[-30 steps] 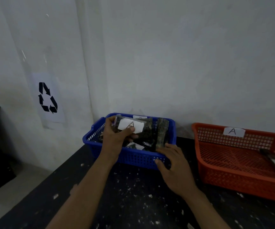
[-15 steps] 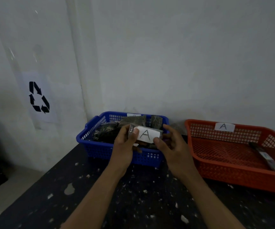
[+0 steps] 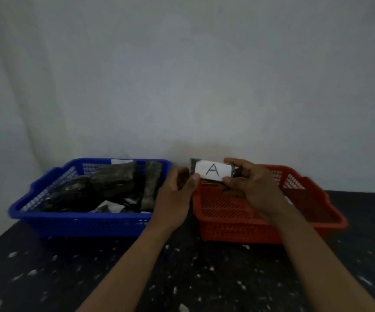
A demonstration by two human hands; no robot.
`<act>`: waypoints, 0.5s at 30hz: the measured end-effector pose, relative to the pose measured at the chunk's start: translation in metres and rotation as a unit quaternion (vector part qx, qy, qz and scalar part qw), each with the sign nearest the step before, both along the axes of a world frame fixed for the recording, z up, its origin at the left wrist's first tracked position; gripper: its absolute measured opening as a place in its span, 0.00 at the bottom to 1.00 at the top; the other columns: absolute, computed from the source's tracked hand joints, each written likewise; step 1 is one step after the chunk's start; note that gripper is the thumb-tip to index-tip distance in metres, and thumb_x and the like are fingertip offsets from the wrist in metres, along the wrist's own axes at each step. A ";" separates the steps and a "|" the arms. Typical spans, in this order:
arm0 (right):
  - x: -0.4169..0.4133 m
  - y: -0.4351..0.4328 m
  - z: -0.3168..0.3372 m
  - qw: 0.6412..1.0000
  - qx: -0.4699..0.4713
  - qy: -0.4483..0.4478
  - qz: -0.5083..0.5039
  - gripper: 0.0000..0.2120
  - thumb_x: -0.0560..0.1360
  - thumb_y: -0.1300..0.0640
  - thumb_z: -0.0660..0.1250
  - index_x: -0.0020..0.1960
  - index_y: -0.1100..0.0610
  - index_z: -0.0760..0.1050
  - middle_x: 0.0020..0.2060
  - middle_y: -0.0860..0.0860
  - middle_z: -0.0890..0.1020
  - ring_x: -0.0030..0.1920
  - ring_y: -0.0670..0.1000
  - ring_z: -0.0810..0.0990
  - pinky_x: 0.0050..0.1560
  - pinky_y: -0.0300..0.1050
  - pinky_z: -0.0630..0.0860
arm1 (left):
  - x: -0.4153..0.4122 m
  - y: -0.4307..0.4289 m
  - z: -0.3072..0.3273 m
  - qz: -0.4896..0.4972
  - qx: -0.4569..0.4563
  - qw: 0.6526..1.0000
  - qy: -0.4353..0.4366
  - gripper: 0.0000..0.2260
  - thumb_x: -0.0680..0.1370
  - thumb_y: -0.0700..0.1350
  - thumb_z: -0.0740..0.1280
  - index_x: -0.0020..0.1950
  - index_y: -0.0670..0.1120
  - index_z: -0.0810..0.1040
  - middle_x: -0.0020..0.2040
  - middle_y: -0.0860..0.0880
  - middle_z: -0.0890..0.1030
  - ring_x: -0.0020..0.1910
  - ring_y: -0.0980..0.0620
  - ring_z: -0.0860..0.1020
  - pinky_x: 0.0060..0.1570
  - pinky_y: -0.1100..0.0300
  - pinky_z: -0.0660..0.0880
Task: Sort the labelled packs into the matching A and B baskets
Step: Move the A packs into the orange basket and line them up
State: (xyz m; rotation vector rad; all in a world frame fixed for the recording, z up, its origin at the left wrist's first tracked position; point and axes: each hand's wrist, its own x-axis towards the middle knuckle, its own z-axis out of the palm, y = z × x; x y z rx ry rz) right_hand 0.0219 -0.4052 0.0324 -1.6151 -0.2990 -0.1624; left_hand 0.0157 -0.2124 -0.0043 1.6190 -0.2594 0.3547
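Note:
A dark pack with a white label marked A [image 3: 212, 170] is held up over the near left corner of the red basket [image 3: 317, 212]. My left hand [image 3: 177, 194] pinches its left end and my right hand [image 3: 254, 188] pinches its right end. The blue basket [image 3: 80, 224] stands to the left and holds several dark packs [image 3: 114, 179], some with white labels partly showing. My right hand hides the red basket's own label.
Both baskets sit on a dark table [image 3: 182, 278] speckled with white paint chips, pushed back near a plain pale wall [image 3: 182, 75]. The table's left edge slopes off at the lower left.
The A pack has been lifted out of the blue basket and carried right, to above the red basket. My right hand left the blue basket's rim and took the pack's right end. The view has panned right.

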 end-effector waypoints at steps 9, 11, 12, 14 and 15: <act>0.120 -0.116 -0.031 0.948 -0.165 0.195 -0.192 0.13 0.68 0.72 0.72 0.49 0.63 0.75 0.36 0.62 0.83 0.32 0.59 0.84 0.39 0.58 0.82 | 0.031 -0.032 -0.039 -0.009 0.100 0.995 -0.013 0.08 0.78 0.45 0.67 0.54 0.56 0.78 0.60 0.70 0.68 0.72 0.60 0.61 0.71 0.56 0.57; 0.135 -0.126 -0.043 0.933 -0.200 0.221 -0.203 0.09 0.71 0.71 0.69 0.50 0.63 0.75 0.38 0.60 0.84 0.31 0.57 0.84 0.37 0.55 0.83 | 0.032 -0.029 -0.043 -0.015 0.096 0.995 -0.019 0.08 0.78 0.43 0.67 0.53 0.56 0.78 0.58 0.74 0.69 0.72 0.64 0.59 0.70 0.60 0.56; 0.141 -0.130 -0.048 0.926 -0.219 0.234 -0.200 0.07 0.73 0.70 0.67 0.50 0.63 0.75 0.40 0.61 0.84 0.31 0.57 0.84 0.36 0.53 0.83 | 0.033 -0.028 -0.044 -0.016 0.099 0.995 -0.028 0.09 0.77 0.42 0.67 0.53 0.55 0.79 0.58 0.74 0.69 0.72 0.65 0.58 0.69 0.62 0.55; 0.148 -0.133 -0.055 0.907 -0.266 0.261 -0.195 0.03 0.74 0.67 0.67 0.48 0.64 0.75 0.40 0.62 0.84 0.31 0.56 0.84 0.31 0.49 0.81 | 0.034 -0.028 -0.045 -0.014 0.116 0.992 -0.039 0.09 0.77 0.41 0.67 0.52 0.55 0.79 0.60 0.68 0.70 0.71 0.66 0.57 0.68 0.64 0.54; 0.150 -0.134 -0.056 0.898 -0.287 0.268 -0.198 0.03 0.73 0.67 0.68 0.46 0.63 0.75 0.39 0.62 0.83 0.31 0.56 0.84 0.28 0.48 0.80 | 0.034 -0.029 -0.045 -0.009 0.124 0.991 -0.041 0.09 0.77 0.40 0.67 0.52 0.54 0.79 0.61 0.65 0.71 0.71 0.66 0.57 0.67 0.64 0.53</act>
